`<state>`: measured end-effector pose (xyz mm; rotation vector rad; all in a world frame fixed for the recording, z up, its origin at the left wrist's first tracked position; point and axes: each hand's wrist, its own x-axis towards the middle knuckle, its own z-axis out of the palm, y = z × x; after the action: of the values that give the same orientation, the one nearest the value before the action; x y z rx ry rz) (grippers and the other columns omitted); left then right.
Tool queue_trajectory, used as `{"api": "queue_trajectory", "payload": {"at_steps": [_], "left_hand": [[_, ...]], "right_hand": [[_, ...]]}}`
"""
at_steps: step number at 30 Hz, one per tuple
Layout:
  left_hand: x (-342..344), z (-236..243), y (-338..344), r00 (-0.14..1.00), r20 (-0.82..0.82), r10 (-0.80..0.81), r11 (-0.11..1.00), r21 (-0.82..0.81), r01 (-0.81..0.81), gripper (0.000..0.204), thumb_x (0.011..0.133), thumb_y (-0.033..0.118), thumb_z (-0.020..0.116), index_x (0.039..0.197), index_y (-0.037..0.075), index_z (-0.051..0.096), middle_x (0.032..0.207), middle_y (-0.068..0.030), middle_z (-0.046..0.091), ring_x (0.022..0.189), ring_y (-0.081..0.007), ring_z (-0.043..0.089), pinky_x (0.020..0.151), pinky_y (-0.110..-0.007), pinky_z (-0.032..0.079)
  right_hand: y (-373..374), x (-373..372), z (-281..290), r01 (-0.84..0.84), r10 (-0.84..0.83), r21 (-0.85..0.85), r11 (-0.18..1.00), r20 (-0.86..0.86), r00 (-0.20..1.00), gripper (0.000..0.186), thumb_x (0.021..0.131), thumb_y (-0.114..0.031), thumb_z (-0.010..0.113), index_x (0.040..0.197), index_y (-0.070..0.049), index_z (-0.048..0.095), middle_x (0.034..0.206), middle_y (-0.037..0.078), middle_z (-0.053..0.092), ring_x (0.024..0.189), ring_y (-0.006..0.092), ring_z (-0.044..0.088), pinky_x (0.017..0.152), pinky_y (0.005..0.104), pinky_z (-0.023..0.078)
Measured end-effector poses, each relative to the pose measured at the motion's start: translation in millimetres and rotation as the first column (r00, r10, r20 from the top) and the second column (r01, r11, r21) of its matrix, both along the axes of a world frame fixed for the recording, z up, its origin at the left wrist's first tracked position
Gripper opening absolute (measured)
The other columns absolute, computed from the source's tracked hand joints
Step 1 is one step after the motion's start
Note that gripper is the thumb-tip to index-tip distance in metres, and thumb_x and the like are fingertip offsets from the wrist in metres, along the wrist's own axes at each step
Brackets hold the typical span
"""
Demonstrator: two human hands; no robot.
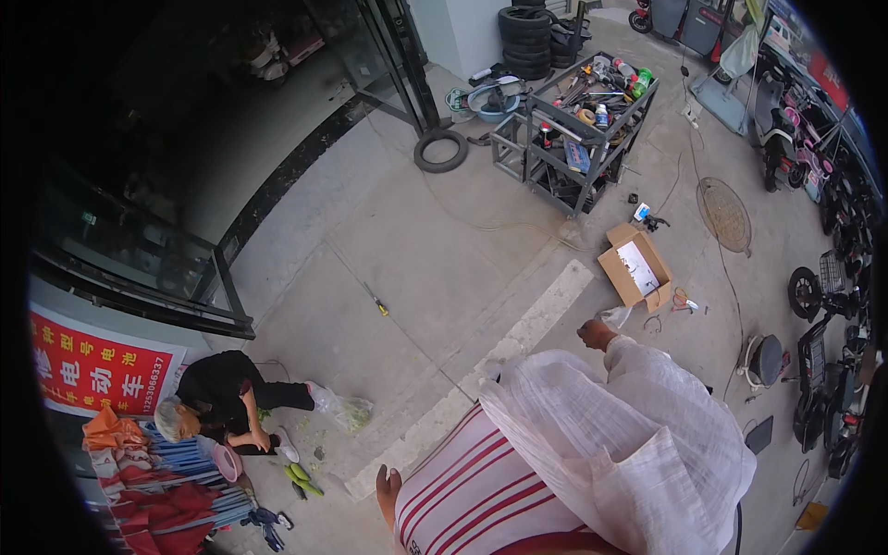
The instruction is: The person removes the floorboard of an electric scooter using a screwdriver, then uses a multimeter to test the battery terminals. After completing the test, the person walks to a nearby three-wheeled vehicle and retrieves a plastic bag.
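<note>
My left hand (387,488) hangs low beside my red-and-white striped shirt (481,481); a few fingers show, apart and holding nothing. Stretched out ahead on the right, my right hand (597,335) has its fingers curled. Whatever is in them, if anything, is hidden. Against that hand shows a crumpled clear plastic bag (615,316); I cannot tell whether it is gripped or lies behind. Just beyond stands an open cardboard box (636,266) with a white sheet inside. Thin white cloth (638,444) covers my right arm and side.
A metal tool cart (592,129) full of tools stands ahead, near a loose tyre (441,151). A yellow-handled screwdriver (383,309) lies on the concrete. At left a person in black (217,398) crouches by green vegetables (301,478). Parked scooters (814,370) line the right.
</note>
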<state>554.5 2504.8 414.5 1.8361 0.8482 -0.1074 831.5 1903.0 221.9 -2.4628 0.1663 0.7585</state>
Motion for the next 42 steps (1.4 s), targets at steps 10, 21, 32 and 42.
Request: {"api": "queue_trajectory", "payload": {"at_steps": [10, 21, 32, 42], "left_hand": [[340.5, 48.4, 96.9, 0.774, -0.239, -0.586, 0.763, 0.157, 0.627, 0.055, 0.095, 0.031, 0.056, 0.134, -0.006, 0.049, 0.125, -0.0268, 0.059, 0.112, -0.0329, 0.060, 0.096, -0.038, 0.045], [647.0, 53.5, -35.7, 0.549, 0.032, -0.835, 0.529, 0.317, 0.787, 0.048, 0.096, 0.027, 0.056, 0.133, -0.004, 0.051, 0.130, -0.0220, 0.055, 0.113, -0.0309, 0.058, 0.095, -0.038, 0.047], [604.0, 54.3, -418.6, -0.173, -0.033, -0.984, -0.176, 0.223, 0.959, 0.052, 0.094, 0.032, 0.061, 0.134, 0.000, 0.051, 0.139, -0.0234, 0.048, 0.124, -0.0332, 0.051, 0.094, -0.036, 0.047], [699.6, 18.7, -609.6, -0.164, -0.107, -0.981, -0.189, 0.298, 0.936, 0.053, 0.091, 0.034, 0.063, 0.131, 0.000, 0.054, 0.131, -0.0232, 0.056, 0.124, -0.0343, 0.052, 0.098, -0.040, 0.045]], "right_hand": [[186.1, 98.2, 190.3, 0.203, -0.336, 0.469, 0.859, 0.218, 0.916, 0.029, 0.096, -0.027, 0.053, 0.109, -0.002, 0.063, 0.099, 0.015, 0.068, 0.091, 0.0305, 0.065, 0.083, 0.0378, 0.050], [161.0, -374.8, 68.4, 0.944, -0.965, -0.236, -0.230, -0.073, -0.253, 0.026, 0.088, -0.024, 0.055, 0.092, 0.000, 0.064, 0.080, 0.017, 0.067, 0.074, 0.0293, 0.069, 0.064, 0.0404, 0.052], [163.5, -351.6, -36.4, 0.979, -0.950, -0.202, 0.018, -0.310, -0.047, 0.037, 0.086, -0.030, 0.055, 0.097, 0.003, 0.067, 0.091, 0.026, 0.068, 0.084, 0.0427, 0.066, 0.073, 0.0424, 0.053], [-222.5, -129.5, 34.4, 0.916, -0.972, 0.330, -0.228, -0.126, -0.197, 0.032, 0.091, -0.022, 0.056, 0.101, 0.006, 0.066, 0.078, 0.014, 0.068, 0.062, 0.0223, 0.066, 0.058, 0.0334, 0.053]]}}
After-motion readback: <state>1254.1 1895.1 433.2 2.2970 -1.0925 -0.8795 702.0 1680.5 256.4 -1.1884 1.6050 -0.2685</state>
